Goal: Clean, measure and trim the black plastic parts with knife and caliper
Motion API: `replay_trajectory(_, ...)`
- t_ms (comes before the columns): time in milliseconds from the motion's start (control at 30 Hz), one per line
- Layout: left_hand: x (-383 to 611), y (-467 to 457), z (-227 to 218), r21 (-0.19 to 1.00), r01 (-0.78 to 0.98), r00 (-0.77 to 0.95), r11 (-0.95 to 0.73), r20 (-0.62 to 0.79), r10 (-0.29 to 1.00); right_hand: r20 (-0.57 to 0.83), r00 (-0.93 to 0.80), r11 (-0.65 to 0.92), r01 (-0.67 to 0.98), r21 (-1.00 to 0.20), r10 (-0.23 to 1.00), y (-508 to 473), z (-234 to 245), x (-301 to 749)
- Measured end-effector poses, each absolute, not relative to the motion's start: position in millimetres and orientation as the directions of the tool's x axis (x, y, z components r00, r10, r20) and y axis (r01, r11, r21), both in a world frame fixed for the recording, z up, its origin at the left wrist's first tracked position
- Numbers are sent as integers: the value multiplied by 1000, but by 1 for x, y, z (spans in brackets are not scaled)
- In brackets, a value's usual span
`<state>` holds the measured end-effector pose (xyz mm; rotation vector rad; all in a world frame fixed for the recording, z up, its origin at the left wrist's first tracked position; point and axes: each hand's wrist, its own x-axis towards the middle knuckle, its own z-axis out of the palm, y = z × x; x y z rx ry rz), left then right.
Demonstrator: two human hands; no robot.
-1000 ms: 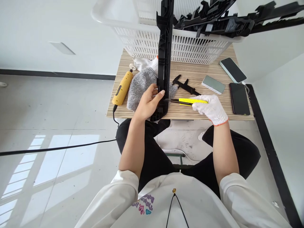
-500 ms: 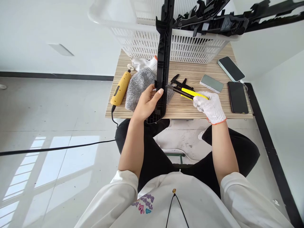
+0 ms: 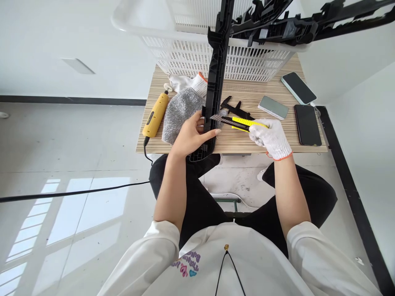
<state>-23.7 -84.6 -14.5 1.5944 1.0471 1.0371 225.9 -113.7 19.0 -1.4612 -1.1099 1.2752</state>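
My bare left hand [image 3: 191, 137] is wrapped round the lower end of a long black plastic part [image 3: 217, 70] that stands upright at the near edge of a wooden table [image 3: 262, 139]. My right hand [image 3: 271, 137] wears a white knit glove and grips a yellow utility knife [image 3: 243, 123]. The knife's blade points left and touches the black part just above my left thumb. A grey cloth [image 3: 180, 111] lies under and behind the part.
A white slotted basket [image 3: 197, 53] at the table's back holds several more black parts [image 3: 286, 24]. A yellow rotary tool [image 3: 156, 114] with a cord lies left. A black caliper [image 3: 236, 109], a white glove [image 3: 188, 82], a grey box [image 3: 273, 107] and two phones [image 3: 305, 119] lie on the table.
The black part has tilted, its top leaning right. My right hand has swung the knife up and back, so the blade again meets the part near my left thumb.
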Motion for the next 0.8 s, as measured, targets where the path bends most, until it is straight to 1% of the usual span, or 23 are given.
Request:
replay_trajectory(133, -24, -85, -16, 959, 172, 279, -225, 171, 945, -175, 101, -180, 39, -983, 979, -113, 18, 228)
replay_trajectory(200, -24, -85, -16, 950, 203, 281, -237, 176, 943, -196, 71, -200, 53, -978, 978, -113, 18, 228)
replay_trajectory(333, -25, -86, -15, 937, 262, 265, -231, 161, 951, -192, 84, -197, 67, -978, 978, -114, 18, 227)
replay_trajectory(433, -25, -87, -13, 956, 217, 272, -196, 133, 953, -201, 54, -205, 89, -975, 978, -115, 19, 226)
replay_trajectory(600, -25, -88, -11, 974, 145, 304, -175, 124, 945, -204, 58, -208, 77, -975, 977, -115, 17, 227)
replay_trajectory(733, -26, -89, -10, 982, 123, 335, -143, 95, 938, -189, 47, -193, 83, -978, 981, -117, 16, 226)
replay_trajectory(800, -27, -90, -10, 983, 132, 337, -131, 80, 938, -195, 28, -197, 122, -973, 980, -118, 15, 225)
